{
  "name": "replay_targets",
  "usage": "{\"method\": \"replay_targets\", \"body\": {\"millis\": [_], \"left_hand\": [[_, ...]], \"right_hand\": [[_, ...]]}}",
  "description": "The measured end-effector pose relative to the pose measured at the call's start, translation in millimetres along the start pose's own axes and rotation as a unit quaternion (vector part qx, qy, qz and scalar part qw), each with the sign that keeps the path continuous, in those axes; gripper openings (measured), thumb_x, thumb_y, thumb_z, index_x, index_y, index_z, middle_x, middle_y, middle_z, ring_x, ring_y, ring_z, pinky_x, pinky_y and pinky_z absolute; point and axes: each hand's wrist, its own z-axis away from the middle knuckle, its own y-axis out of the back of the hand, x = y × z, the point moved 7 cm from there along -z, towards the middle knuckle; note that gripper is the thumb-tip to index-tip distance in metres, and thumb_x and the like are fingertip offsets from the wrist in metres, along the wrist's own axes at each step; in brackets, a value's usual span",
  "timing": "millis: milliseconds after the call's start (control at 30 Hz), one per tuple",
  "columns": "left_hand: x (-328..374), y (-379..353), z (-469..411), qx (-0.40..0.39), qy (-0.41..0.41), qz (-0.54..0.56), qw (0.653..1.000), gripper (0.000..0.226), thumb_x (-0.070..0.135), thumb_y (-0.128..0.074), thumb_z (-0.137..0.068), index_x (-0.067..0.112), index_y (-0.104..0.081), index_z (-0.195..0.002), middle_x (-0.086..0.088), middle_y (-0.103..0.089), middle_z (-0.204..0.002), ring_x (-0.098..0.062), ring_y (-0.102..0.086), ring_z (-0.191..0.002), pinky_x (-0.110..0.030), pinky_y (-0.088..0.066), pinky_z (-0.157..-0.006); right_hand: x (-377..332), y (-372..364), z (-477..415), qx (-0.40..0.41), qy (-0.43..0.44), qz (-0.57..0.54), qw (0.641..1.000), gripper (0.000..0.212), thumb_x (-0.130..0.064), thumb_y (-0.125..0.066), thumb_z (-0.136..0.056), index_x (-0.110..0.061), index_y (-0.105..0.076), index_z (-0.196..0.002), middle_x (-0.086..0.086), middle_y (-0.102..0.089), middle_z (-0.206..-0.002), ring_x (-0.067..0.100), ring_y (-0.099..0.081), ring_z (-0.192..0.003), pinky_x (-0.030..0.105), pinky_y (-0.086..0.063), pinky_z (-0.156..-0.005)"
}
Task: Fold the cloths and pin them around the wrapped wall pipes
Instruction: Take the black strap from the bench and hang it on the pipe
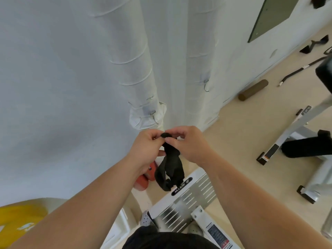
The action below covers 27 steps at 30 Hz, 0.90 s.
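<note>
both hands up in front of the wall, pinching the top end of a black cloth (pixel 170 166) between them. left hand (pixel 146 147) has thumb and forefinger closed on a small round bunched bit at the cloth's top edge; right hand (pixel 190 144) fingers closed on the same top end just beside it, fingertips nearly touching the left's. rest of the cloth hangs straight down from the grip in a twisted loop, lower end dangling free over a white metal step (pixel 190 196) with slots

left hand also seems to have something orange-red (pixel 145 177) tucked under the palm, below the grip; can't tell what it is

above and behind the grip: two wrapped pipes on the wall, left pipe (pixel 136 60) and right pipe (pixel 197 51), both in white wrap. small metal pins (pixel 152 112) show near the left pipe's bottom end, just above the hands, and one hook-like pin (pixel 205 81) on the right pipe higher up

right of the grip, well apart: floor with a brown roller (pixel 253 89) and grey gym frame (pixel 294 126)
</note>
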Motion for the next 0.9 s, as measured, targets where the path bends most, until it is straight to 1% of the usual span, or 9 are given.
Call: {"method": "replay_targets", "body": {"millis": [133,200,300,400,467,533,633,800,900], "left_hand": [[-32.3,14.2,-29.7,-0.016,0.056,0.045,0.997,0.013,0.009,-0.058,-0.099,0.006,-0.071,-0.097,-0.023,-0.073,-0.105,-0.036,-0.074,-0.093,-0.049,-0.058,-0.091],[-48.3,17.4,-42.7,-0.028,0.089,0.080,0.992,0.013,0.010,-0.057,-0.099,0.007,-0.069,-0.099,-0.019,-0.074,-0.095,-0.033,-0.074,-0.087,-0.054,-0.051,-0.096],[-66.4,18.5,-61.6,-0.026,0.130,0.121,0.984,0.011,0.008,-0.053,-0.101,0.003,-0.063,-0.101,-0.010,-0.067,-0.080,-0.017,-0.070,-0.062,-0.050,-0.046,-0.090],[-74.2,15.1,-79.0,-0.022,0.153,0.107,0.982,0.015,0.008,-0.051,-0.103,0.004,-0.062,-0.094,-0.010,-0.064,-0.078,-0.014,-0.069,-0.058,-0.039,-0.058,-0.078],[-73.5,16.7,-92.0,0.004,0.146,0.087,0.986,0.019,0.010,-0.050,-0.103,0.006,-0.063,-0.091,-0.011,-0.068,-0.079,-0.015,-0.070,-0.063,-0.026,-0.056,-0.061],[-75.2,21.4,-107.0,0.056,0.129,0.063,0.988,0.019,0.013,-0.051,-0.102,0.005,-0.065,-0.091,-0.015,-0.071,-0.084,-0.023,-0.072,-0.073,-0.027,-0.055,-0.057],[-79.3,27.9,-123.9,0.138,0.108,-0.038,0.984,0.020,0.023,-0.053,-0.097,0.016,-0.067,-0.085,-0.011,-0.072,-0.084,-0.030,-0.070,-0.082,-0.049,-0.059,-0.071],[-77.4,26.8,-129.2,0.197,0.061,-0.091,0.974,0.022,0.020,-0.053,-0.095,0.014,-0.064,-0.077,-0.007,-0.068,-0.077,-0.023,-0.064,-0.074,-0.031,-0.046,-0.061],[-78.3,27.4,-128.7,0.208,0.019,-0.085,0.974,0.021,0.022,-0.053,-0.095,0.014,-0.066,-0.080,-0.005,-0.068,-0.076,-0.022,-0.063,-0.074,-0.032,-0.047,-0.064]], "right_hand": [[28.9,-23.3,-27.4,0.000,-0.031,0.014,0.999,0.004,-0.023,-0.073,-0.089,-0.022,-0.077,-0.089,-0.017,-0.067,-0.071,-0.007,-0.059,-0.065,0.015,-0.041,-0.067],[40.1,-34.3,-41.7,-0.022,-0.026,0.069,0.997,0.009,-0.025,-0.069,-0.092,-0.019,-0.070,-0.085,-0.015,-0.059,-0.068,-0.003,-0.053,-0.062,0.014,-0.038,-0.063],[56.3,-43.9,-65.1,-0.045,-0.019,0.137,0.989,0.013,-0.026,-0.063,-0.096,-0.018,-0.062,-0.085,-0.010,-0.056,-0.069,0.007,-0.051,-0.066,0.026,-0.045,-0.067],[77.3,-46.3,-87.1,-0.038,-0.044,0.177,0.982,0.009,-0.027,-0.059,-0.097,-0.021,-0.063,-0.092,-0.006,-0.062,-0.078,0.016,-0.057,-0.075,0.039,-0.053,-0.075],[85.4,-47.7,-100.3,-0.025,-0.055,0.204,0.977,0.011,-0.030,-0.057,-0.098,-0.022,-0.065,-0.097,-0.005,-0.066,-0.085,0.018,-0.060,-0.081,0.039,-0.053,-0.078],[87.3,-48.8,-114.6,-0.008,-0.057,0.216,0.975,0.013,-0.031,-0.055,-0.099,-0.023,-0.065,-0.099,-0.005,-0.065,-0.087,0.018,-0.060,-0.083,0.038,-0.052,-0.076],[87.2,-52.7,-133.4,-0.001,-0.053,0.224,0.973,0.014,-0.032,-0.053,-0.099,-0.023,-0.064,-0.097,-0.006,-0.064,-0.087,0.019,-0.059,-0.083,0.037,-0.051,-0.074],[90.5,-56.7,-141.2,-0.005,-0.030,0.200,0.979,0.009,-0.026,-0.054,-0.097,-0.024,-0.063,-0.095,-0.007,-0.064,-0.089,0.017,-0.057,-0.083,0.036,-0.048,-0.074],[88.3,-53.1,-140.4,-0.004,-0.006,0.177,0.984,0.008,-0.025,-0.056,-0.097,-0.025,-0.061,-0.091,-0.008,-0.062,-0.086,0.013,-0.055,-0.081,0.032,-0.047,-0.073]]}}
